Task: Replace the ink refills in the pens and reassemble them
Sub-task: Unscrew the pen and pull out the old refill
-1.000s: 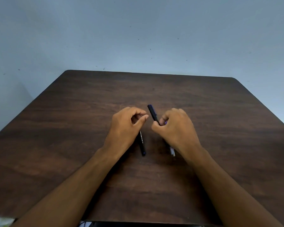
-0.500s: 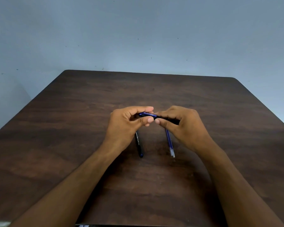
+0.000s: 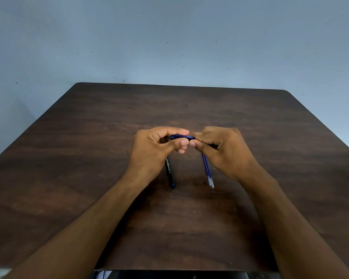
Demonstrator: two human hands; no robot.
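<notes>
A dark pen with a blue clip (image 3: 182, 136) is held level above the middle of the table, between both hands. My left hand (image 3: 155, 152) pinches its left end with thumb and fingers. My right hand (image 3: 225, 151) grips its right end, which is hidden in the curled fingers. A second black pen (image 3: 169, 172) lies on the table under my left hand, its blue tip toward me. Blue ink refills (image 3: 208, 172) lie on the table under my right hand; their far ends are hidden by it.
The dark wooden table (image 3: 89, 158) stands against a pale blue wall (image 3: 169, 37). Its near edge runs along the bottom of the view, with dark items showing below it.
A second ago my right hand alone held the pen upright. It then turned the pen level and my left hand took its left end. Both hands have stayed there since.
</notes>
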